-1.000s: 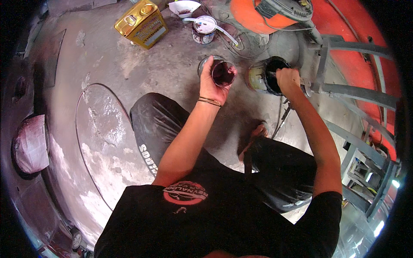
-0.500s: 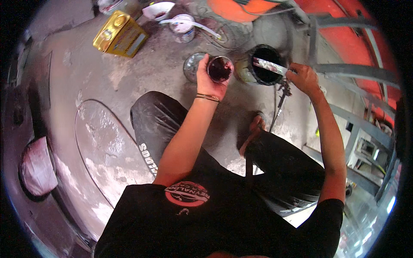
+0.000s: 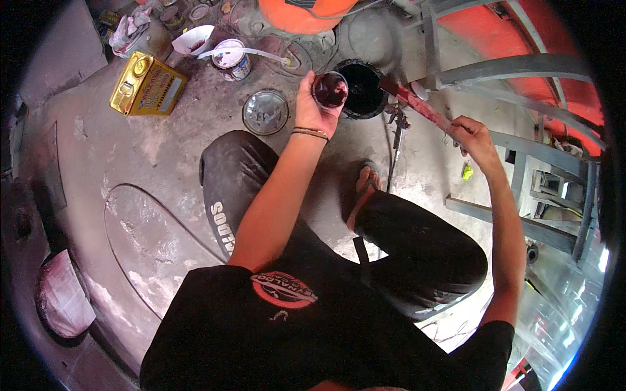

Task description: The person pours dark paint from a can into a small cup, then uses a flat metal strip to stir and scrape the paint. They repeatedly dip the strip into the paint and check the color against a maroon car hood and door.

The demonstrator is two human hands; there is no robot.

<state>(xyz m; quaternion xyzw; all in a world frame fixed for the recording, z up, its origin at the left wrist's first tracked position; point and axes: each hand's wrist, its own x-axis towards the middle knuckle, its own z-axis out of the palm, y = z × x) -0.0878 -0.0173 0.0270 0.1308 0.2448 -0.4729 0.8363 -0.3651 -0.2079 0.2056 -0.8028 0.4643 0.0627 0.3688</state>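
My left hand is wrapped round a small clear cup with dark red liquid paint inside, held at the left edge of a black-rimmed bucket. The bucket's inside looks black. In my right hand is a long flat stirring stick, gripped by its near end and coated in dark red. Its far tip is at the bucket's right rim. A spray gun is just below that rim, with a hose running down from it. Left of the cup, a round shiny tin or lid rests on the floor.
A gold rectangular can stands at the far left. Near it are a paint tub with a whitish strip across it and a white bowl. Grey metal framing rises on the right. A thin hose loops over the floor.
The stick has come out from over the bucket's middle to its right side, and now shows a dark red face. The cup has moved against the bucket, away from the round tin. The view has shifted.
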